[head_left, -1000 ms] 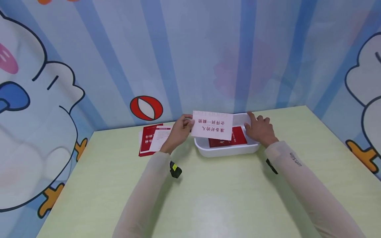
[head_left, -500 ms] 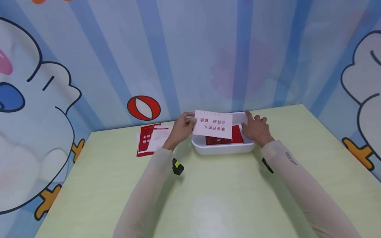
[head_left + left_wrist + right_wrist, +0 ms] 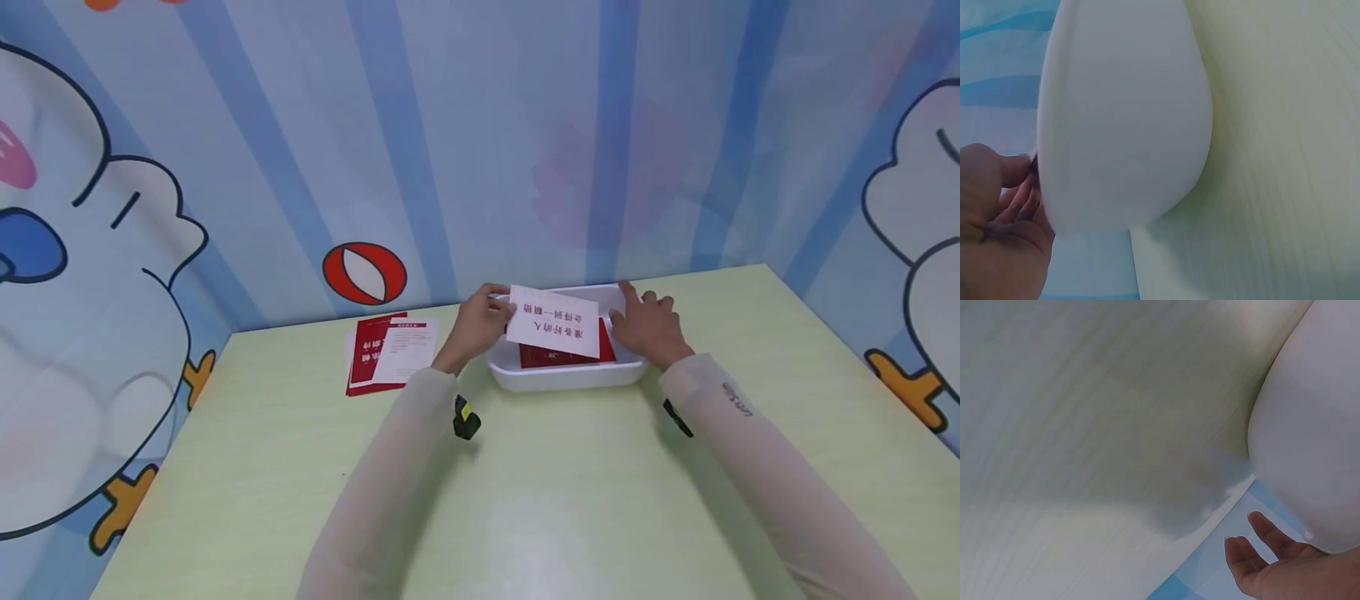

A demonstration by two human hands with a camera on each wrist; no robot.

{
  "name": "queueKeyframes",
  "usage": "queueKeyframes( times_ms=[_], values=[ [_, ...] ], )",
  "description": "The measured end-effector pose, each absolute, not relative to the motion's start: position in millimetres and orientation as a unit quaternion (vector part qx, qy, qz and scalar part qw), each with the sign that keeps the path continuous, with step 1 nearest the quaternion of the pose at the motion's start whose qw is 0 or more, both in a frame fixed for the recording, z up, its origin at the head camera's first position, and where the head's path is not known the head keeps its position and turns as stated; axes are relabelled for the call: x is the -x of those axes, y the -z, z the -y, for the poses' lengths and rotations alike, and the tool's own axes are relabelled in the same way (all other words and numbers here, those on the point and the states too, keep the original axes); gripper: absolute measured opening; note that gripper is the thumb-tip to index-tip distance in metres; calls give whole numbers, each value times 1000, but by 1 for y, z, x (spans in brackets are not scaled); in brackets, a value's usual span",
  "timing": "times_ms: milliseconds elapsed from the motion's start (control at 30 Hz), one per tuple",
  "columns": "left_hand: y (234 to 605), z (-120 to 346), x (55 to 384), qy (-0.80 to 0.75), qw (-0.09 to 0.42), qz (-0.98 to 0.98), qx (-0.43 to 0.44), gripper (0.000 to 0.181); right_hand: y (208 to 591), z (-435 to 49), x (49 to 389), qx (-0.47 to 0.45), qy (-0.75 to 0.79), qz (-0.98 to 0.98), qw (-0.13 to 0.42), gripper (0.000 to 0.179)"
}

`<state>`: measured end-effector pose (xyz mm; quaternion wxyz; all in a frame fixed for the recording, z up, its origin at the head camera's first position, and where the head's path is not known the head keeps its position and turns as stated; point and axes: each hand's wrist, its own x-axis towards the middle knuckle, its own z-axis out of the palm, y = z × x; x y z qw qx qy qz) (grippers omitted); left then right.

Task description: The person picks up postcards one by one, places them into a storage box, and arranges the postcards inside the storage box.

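Note:
In the head view my left hand [image 3: 477,327] pinches the left edge of a white card [image 3: 555,321] with red printed characters. The card hangs tilted over a white plastic tray [image 3: 566,381], hiding part of its inside. A red card [image 3: 540,357] lies in the tray. My right hand [image 3: 651,327] holds the tray's right rim, thumb on the inner side. From the left wrist, the tray wall [image 3: 1122,119] hides the card and some of the left fingers. In the right wrist view, two fingers of the right hand [image 3: 1297,572] hang loose beside the tray's outer wall.
Left of the tray, a red card [image 3: 365,358] and a white printed sheet [image 3: 405,354] overlap in a small pile on the pale table [image 3: 562,483]. A patterned blue backdrop [image 3: 495,150] rises behind the table's far edge, close to the tray.
My left hand has moved right with the white card, which now sits further over the tray and slightly lower, more tilted. The right hand stays on the tray's rim.

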<state>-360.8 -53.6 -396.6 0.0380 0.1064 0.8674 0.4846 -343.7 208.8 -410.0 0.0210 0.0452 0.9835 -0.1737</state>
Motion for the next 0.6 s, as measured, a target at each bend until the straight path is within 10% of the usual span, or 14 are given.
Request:
queueKeyframes(
  times_ms=[600],
  values=[
    [399, 38, 358, -449, 29, -884, -123, 32, 414, -209, 345, -48, 161, -986, 19, 66]
  ],
)
